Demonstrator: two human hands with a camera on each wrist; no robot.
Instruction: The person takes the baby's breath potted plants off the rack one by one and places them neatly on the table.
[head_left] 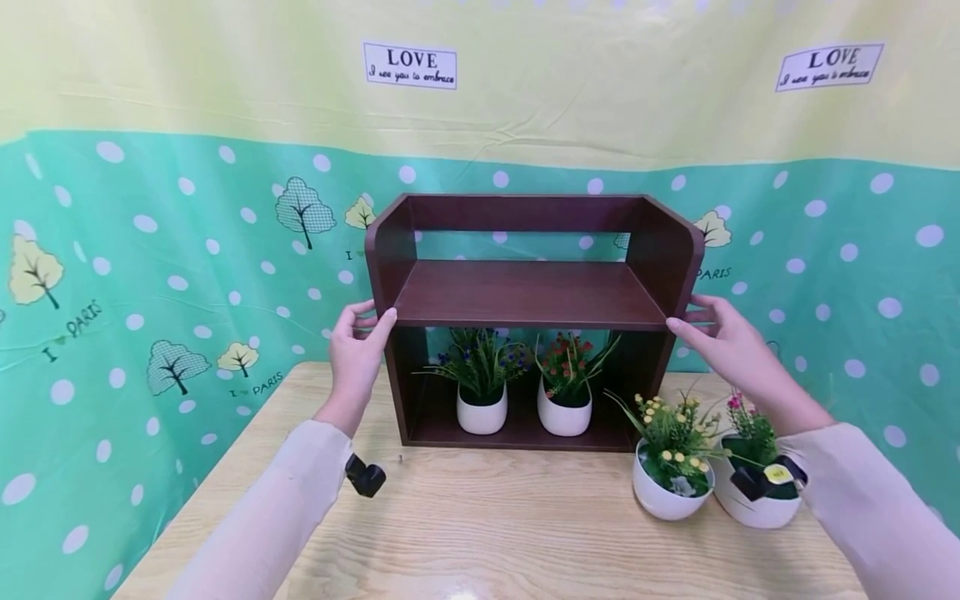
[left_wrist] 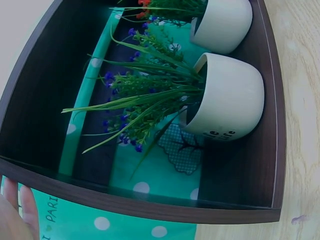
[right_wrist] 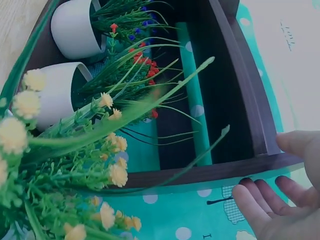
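A dark brown two-tier wooden shelf (head_left: 525, 292) stands upright on the table. My left hand (head_left: 358, 346) holds its left side panel, thumb at the front edge by the middle board and fingers along the outer face. At the opposite side panel, my right hand (head_left: 723, 337) grips in much the same way. Inside the lower tier are two white pots: one with blue-purple flowers (head_left: 482, 412) on the left, one with red flowers (head_left: 565, 412) on the right. In the left wrist view, only part of the left hand (left_wrist: 15, 212) shows. The right hand (right_wrist: 285, 195) appears more fully in its wrist view.
A white pot with yellow flowers (head_left: 667, 492) and another with pink flowers (head_left: 757, 504) stand on the table (head_left: 480, 508) in front of the shelf's right end. The right forearm passes over the pink one. A patterned green and yellow curtain (head_left: 187, 250) hangs behind.
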